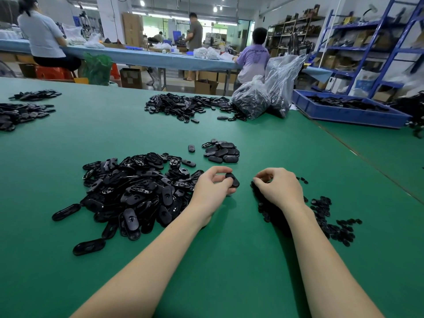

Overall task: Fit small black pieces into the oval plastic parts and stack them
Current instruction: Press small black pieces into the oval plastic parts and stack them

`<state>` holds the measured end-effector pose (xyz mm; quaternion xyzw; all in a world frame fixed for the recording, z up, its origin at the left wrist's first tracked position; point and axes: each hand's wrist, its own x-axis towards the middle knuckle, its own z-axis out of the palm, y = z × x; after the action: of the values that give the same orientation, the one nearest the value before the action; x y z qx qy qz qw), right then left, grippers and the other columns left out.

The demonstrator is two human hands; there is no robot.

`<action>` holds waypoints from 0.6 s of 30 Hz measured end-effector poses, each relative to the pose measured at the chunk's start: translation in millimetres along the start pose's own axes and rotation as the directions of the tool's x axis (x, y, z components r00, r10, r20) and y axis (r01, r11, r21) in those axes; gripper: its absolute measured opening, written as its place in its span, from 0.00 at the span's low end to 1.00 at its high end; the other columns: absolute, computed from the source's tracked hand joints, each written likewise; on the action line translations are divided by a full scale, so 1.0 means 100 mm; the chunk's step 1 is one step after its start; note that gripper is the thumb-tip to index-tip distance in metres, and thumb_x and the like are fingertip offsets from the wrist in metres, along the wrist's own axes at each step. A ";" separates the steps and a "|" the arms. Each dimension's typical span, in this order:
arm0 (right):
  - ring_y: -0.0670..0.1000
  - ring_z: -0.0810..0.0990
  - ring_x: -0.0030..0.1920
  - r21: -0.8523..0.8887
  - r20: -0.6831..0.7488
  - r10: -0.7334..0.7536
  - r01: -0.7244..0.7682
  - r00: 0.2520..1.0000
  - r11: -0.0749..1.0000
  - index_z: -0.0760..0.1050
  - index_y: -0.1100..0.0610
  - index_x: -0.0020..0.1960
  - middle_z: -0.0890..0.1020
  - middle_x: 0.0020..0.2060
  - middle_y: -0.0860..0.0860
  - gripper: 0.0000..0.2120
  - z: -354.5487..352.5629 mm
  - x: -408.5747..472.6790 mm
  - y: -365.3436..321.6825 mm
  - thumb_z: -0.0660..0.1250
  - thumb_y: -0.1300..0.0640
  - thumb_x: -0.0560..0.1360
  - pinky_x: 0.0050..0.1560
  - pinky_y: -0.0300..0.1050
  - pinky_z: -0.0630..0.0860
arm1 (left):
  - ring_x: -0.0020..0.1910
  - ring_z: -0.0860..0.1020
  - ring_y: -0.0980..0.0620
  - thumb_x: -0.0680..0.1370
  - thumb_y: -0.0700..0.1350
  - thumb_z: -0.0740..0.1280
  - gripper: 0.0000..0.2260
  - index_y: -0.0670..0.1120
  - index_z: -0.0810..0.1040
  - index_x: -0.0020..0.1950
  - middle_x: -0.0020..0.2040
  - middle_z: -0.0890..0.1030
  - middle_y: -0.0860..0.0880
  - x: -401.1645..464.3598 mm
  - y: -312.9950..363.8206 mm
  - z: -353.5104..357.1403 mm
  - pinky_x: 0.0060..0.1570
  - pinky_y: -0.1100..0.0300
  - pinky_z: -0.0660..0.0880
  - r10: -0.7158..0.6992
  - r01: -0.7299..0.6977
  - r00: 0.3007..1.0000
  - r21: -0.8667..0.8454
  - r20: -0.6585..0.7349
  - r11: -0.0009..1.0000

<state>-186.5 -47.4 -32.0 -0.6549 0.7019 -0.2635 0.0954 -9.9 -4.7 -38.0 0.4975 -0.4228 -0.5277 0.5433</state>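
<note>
My left hand [214, 187] holds one black oval part [232, 180] just above the green counter [229, 260], my fingers curled over it and my thumb under its near edge. The part sits between my two hands, its flat closed side facing up. My right hand [278, 185] hovers close beside it, fingers curled in with thumb and forefinger pinched together; something small and dark shows at the fingertips, but I cannot tell if it is one of the small black pieces or only the heap behind.

Under and behind my right wrist lies a scatter of small black pieces [330, 216], spreading toward the right along the counter. On my left, touching the side of my left hand, is a big loose heap of oval parts [137, 191], some face up showing their hollow insides, some face down; a few strays lie apart at its near left edge. Beyond my hands, a little further up the counter, sits a small neat pile of ovals [221, 152] with their closed sides up, and one single oval just left of it.

Further off there is another wide spread of black parts [183, 106], two clear plastic bags [259, 97] full of them, and a blue tray [344, 111] at the right edge. More dark piles [20, 113] lie at the far left. Other people sit and stand at a long blue bench [137, 56] behind.
</note>
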 end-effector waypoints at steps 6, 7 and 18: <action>0.50 0.80 0.49 0.008 -0.008 -0.006 0.006 1.000 1.000 0.80 0.44 0.42 0.83 0.41 0.42 0.04 -0.01 -0.01 -0.03 0.71 0.49 0.76 0.44 0.43 0.72 | 0.36 0.84 0.54 0.79 0.36 0.66 0.09 0.50 0.80 0.52 0.51 0.83 0.47 -0.01 0.00 0.00 0.54 0.57 0.80 0.003 -0.003 1.000 0.006 -0.003 1.000; 0.49 0.80 0.48 0.026 -0.014 -0.003 0.004 1.000 1.000 0.80 0.44 0.42 0.82 0.40 0.41 0.04 -0.01 -0.01 -0.04 0.71 0.49 0.75 0.44 0.43 0.72 | 0.36 0.84 0.54 0.79 0.36 0.66 0.09 0.49 0.80 0.52 0.52 0.83 0.46 -0.01 0.00 0.00 0.52 0.58 0.80 0.002 -0.002 1.000 0.003 -0.003 1.000; 0.49 0.79 0.44 0.157 0.060 0.025 -0.034 0.998 0.987 0.77 0.48 0.45 0.82 0.42 0.42 0.03 -0.02 -0.01 -0.05 0.65 0.52 0.75 0.39 0.44 0.69 | 0.38 0.82 0.51 0.78 0.31 0.66 0.12 0.48 0.80 0.52 0.44 0.84 0.49 0.01 0.00 0.00 0.49 0.61 0.81 -0.002 0.001 1.000 -0.066 -0.019 0.998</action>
<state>-183.3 -46.3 -27.8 -0.6420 0.6855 -0.2978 0.1710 -9.5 -5.7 -37.7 0.4846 -0.3995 -0.5371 0.5631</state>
